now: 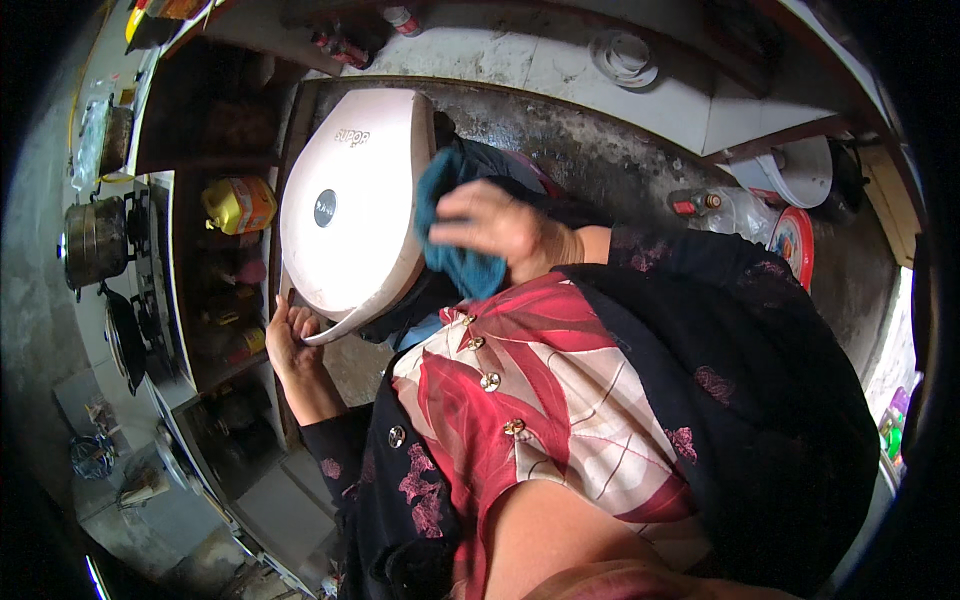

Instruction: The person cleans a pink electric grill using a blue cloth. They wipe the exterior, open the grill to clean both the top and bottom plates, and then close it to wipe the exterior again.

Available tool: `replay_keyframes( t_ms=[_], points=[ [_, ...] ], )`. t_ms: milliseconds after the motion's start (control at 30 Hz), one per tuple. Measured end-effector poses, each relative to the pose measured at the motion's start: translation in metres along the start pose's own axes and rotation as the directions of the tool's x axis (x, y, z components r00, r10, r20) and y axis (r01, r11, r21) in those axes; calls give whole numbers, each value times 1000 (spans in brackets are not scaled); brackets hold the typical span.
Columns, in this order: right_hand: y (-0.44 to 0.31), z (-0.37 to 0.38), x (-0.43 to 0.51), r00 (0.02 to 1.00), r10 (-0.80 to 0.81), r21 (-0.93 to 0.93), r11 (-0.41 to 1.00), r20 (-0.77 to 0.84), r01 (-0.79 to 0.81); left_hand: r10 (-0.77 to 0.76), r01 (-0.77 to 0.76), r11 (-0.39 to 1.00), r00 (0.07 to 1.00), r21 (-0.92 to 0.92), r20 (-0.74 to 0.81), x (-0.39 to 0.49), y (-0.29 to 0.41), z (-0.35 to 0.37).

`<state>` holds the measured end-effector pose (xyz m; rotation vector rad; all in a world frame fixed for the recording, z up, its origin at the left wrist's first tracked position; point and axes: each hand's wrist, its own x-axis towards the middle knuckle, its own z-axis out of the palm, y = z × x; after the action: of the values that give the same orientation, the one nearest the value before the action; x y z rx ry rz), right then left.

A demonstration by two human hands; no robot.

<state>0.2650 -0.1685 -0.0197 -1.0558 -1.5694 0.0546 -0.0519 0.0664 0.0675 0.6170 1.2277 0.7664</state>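
A white Supor kitchen appliance (352, 202) with a rounded top and a small round dark badge stands tilted before me, left of my torso. My left hand (295, 337) grips the pale handle-like rim at its lower end. My right hand (502, 229), blurred, holds a teal cloth (457, 259) against the appliance's right side. Part of the cloth is hidden behind my fingers. Dark fabric lies behind the cloth; the appliance's underside is hidden.
Left are shelves with a yellow plastic jug (238, 205), and a counter with a steel pot (96, 241) and a wok (124, 337). Stacked dishes (624, 60) sit on the white ledge above. Right, a bottle (696, 202), a plastic bag and a red-rimmed round tray (793, 244) stand near the wall.
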Motion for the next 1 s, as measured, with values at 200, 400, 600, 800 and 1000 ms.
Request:
replay_keyframes(
  t_ms=[200, 400, 600, 800, 1000],
  points=[
    [34, 14, 20, 991, -130, -24, 991, 0, 130, -33, 35, 998, 999, -58, 34, -7, -6, 0],
    [135, 0, 76, 885, 316, -92, 926, -343, -367, -35, 38, 997, 998, -72, 42, -13, -15, -6],
    [121, 21, 33, 853, 327, -46, 925, -407, -376, 1, -2, 999, 1000, -47, -6, -18, -15, -11],
    [97, -16, -46, 771, 618, -1, 780, -156, -626, -66, 72, 991, 997, -116, 50, -17, -2, -18],
    [129, -35, -30, 765, 572, 202, 820, -298, -535, -120, 127, 988, 989, -89, 86, -9, 5, -16]
  ],
)
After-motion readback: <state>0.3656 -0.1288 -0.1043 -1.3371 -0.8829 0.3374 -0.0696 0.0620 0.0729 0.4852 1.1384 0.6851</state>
